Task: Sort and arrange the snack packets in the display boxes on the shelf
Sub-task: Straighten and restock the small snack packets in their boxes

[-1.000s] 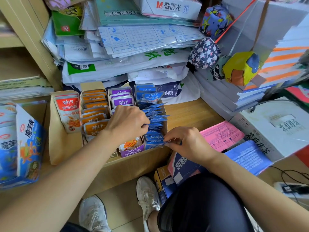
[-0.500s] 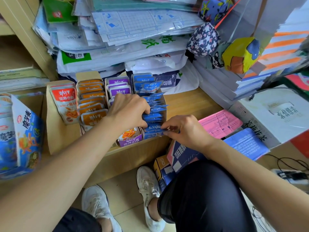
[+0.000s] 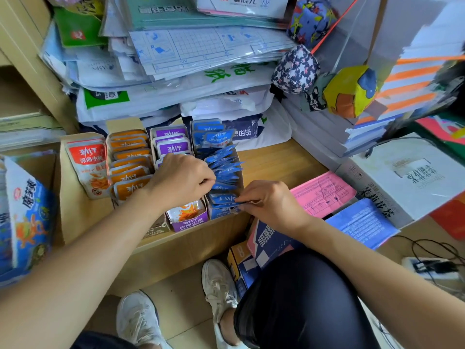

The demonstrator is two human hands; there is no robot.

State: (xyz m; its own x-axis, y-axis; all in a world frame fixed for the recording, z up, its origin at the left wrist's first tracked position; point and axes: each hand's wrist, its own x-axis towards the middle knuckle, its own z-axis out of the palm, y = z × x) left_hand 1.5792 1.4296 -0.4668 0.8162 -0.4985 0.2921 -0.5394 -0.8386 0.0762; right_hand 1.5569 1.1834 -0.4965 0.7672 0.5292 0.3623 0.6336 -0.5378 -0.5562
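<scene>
Blue packets, labelled 劲仔 深海小鱼, stand in rightmost display box on wooden shelf. Left hand curled, fingertips gripping mid-row packets. Right hand pinches front packet. Paper ream above reads M&G 晨光 70.

Glossy foil blue packets in matt cardboard box on smooth wooden shelf.
</scene>
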